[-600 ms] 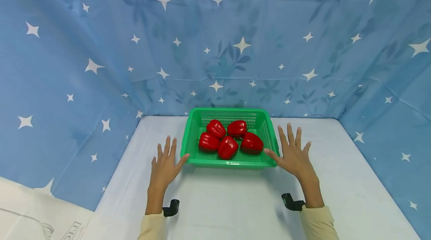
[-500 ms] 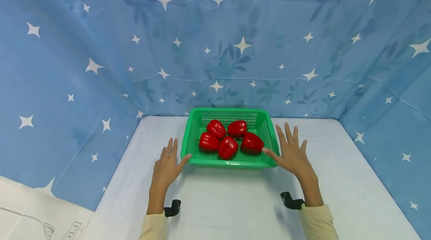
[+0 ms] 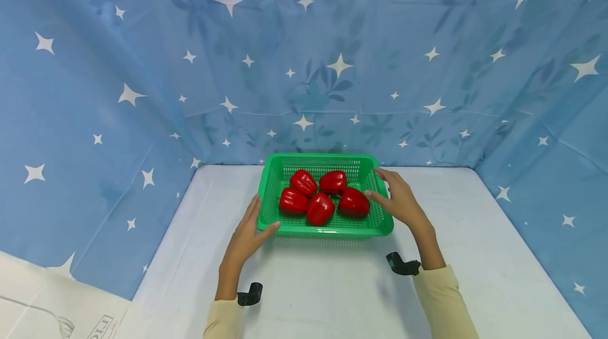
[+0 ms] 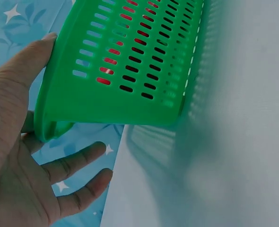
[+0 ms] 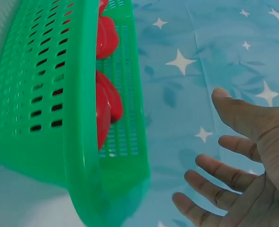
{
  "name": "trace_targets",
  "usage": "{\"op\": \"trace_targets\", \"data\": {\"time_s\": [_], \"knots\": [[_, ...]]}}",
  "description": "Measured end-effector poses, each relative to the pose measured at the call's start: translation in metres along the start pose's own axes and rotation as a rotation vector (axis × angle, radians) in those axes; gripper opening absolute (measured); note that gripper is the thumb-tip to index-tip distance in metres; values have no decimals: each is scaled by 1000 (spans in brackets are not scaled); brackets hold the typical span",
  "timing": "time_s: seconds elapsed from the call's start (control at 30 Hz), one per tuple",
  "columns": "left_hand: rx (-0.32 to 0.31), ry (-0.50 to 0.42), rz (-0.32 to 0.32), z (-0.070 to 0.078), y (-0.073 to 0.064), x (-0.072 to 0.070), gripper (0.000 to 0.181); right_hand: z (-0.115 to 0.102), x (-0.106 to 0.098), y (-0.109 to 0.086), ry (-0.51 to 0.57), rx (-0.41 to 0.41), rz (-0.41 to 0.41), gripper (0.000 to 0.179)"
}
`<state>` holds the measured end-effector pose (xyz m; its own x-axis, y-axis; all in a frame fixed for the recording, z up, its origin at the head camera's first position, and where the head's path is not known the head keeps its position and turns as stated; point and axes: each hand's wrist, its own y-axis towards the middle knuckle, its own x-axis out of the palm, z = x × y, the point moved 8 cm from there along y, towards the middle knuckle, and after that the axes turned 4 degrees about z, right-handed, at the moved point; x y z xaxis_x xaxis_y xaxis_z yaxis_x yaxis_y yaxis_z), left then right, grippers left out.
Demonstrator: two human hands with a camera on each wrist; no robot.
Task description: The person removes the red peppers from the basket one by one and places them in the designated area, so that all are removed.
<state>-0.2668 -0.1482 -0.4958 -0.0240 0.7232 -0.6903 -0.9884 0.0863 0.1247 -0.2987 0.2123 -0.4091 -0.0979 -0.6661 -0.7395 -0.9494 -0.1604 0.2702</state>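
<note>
Green basket (image 3: 328, 232), lower centre of head view, holds five red peppers (image 3: 320, 209). My left hand (image 3: 245, 234), spread, at its left corner; my right hand (image 3: 400, 199), fingers parted, at its right rim.

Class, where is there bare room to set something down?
Free: the white table in front of the green basket, right of the right hand, and left of the left hand. Crowded: the basket's middle, holding five red peppers.

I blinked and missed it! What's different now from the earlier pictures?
Both hands moved inward: the left hand went rightward to the green basket, and the right hand went leftward toward its other end. Neither plainly grips anything. The basket and five red peppers inside stayed put.
</note>
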Motion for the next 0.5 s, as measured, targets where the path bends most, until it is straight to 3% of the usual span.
{"op": "trace_targets", "data": {"time_s": [0.27,0.5], "knots": [[-21,-17,3,-3,4,4,100,16,12,20,163,36,-3,65],[-45,-30,8,-8,3,7,100,15,23,30,230,58,-75,67]]}}
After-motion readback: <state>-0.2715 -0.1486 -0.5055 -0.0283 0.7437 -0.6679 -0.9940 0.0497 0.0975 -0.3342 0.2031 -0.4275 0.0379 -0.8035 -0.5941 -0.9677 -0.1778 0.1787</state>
